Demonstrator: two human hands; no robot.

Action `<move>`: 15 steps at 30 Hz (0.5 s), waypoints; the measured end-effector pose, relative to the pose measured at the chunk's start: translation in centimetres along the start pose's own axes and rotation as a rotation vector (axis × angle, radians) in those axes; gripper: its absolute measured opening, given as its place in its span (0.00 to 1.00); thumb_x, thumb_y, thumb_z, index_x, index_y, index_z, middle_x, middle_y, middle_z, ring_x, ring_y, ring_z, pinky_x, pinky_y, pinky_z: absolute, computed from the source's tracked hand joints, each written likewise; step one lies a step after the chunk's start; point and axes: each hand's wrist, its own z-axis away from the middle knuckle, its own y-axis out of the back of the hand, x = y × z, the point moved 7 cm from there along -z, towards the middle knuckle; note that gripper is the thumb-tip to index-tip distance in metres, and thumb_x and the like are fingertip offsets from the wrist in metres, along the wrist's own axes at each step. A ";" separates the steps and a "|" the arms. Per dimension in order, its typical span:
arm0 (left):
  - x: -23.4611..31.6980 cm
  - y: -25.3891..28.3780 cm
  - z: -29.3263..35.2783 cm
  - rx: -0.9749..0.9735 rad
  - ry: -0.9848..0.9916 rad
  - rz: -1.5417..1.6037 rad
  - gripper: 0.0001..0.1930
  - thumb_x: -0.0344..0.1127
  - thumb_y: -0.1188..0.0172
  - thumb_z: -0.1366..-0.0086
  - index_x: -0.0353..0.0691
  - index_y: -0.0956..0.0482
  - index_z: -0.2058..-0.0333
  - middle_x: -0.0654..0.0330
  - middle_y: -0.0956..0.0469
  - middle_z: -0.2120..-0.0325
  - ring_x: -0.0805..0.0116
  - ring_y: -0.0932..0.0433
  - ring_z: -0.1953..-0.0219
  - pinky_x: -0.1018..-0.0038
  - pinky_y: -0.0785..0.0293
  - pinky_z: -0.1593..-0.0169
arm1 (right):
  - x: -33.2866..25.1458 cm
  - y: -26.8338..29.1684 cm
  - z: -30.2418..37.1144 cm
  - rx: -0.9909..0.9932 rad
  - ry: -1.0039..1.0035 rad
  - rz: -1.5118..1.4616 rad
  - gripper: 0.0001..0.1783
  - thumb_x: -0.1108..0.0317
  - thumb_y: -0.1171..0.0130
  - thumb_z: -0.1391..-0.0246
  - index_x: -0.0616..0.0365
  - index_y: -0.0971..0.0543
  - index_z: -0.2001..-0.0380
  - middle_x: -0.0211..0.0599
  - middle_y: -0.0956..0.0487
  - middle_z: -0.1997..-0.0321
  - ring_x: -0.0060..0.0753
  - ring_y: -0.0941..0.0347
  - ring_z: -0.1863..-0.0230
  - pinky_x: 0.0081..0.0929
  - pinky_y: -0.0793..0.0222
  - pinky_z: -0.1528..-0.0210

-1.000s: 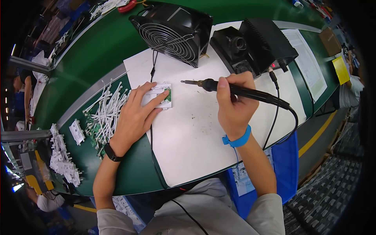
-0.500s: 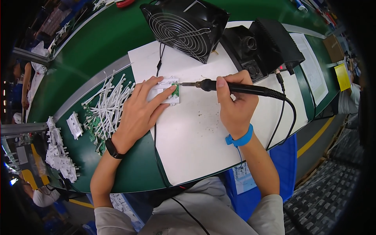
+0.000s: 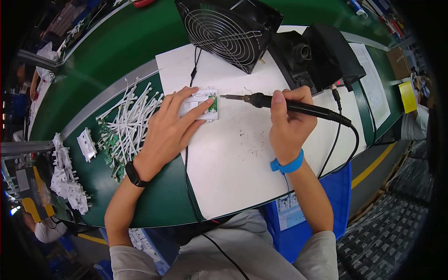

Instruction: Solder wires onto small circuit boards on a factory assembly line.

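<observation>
My left hand lies over a white plastic housing, fingers spread across it and the thumb at its near edge. The index fingertip presses on a small green circuit board at the housing's right end; the fingers hide much of the left part. My right hand is closed around the black handle of a soldering iron. Its metal tip points left, just right of the board and apart from it. A dark band circles my left wrist, a blue strap with a cord my right.
Left of the housing lies a heap of white cables with green boards. Further left are white plastic parts. A black fan and black soldering station stand behind the white sheet. The iron's cord loops at right.
The soldering iron's tip has drawn back to the right, off the board's edge, leaving a small gap. My left hand still holds the housing in place; the whole view has shifted slightly.
</observation>
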 end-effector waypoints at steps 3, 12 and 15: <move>0.0 0.0 -0.1 0.001 -0.001 0.015 0.26 0.28 0.32 0.41 0.48 0.18 0.42 0.51 0.28 0.40 0.47 0.27 0.41 0.59 0.27 0.40 | -0.2 -0.2 0.0 -0.019 0.078 0.015 0.10 0.73 0.34 0.39 0.60 0.27 0.68 0.30 0.24 0.73 0.12 0.32 0.73 0.12 0.38 0.74; -0.1 0.0 -0.4 -0.003 -0.038 0.027 0.24 0.27 0.33 0.39 0.49 0.18 0.43 0.51 0.27 0.40 0.45 0.28 0.40 0.57 0.27 0.38 | -0.2 -0.7 0.3 -0.138 0.062 -0.081 0.11 0.75 0.34 0.40 0.59 0.29 0.68 0.29 0.26 0.76 0.11 0.34 0.76 0.12 0.39 0.74; -0.4 -0.1 -0.2 -0.030 -0.004 0.091 0.26 0.25 0.35 0.39 0.47 0.19 0.41 0.49 0.28 0.38 0.43 0.31 0.37 0.54 0.36 0.33 | -0.6 -0.9 0.3 -0.157 0.077 -0.098 0.11 0.74 0.34 0.40 0.59 0.29 0.68 0.28 0.26 0.78 0.11 0.35 0.77 0.13 0.41 0.75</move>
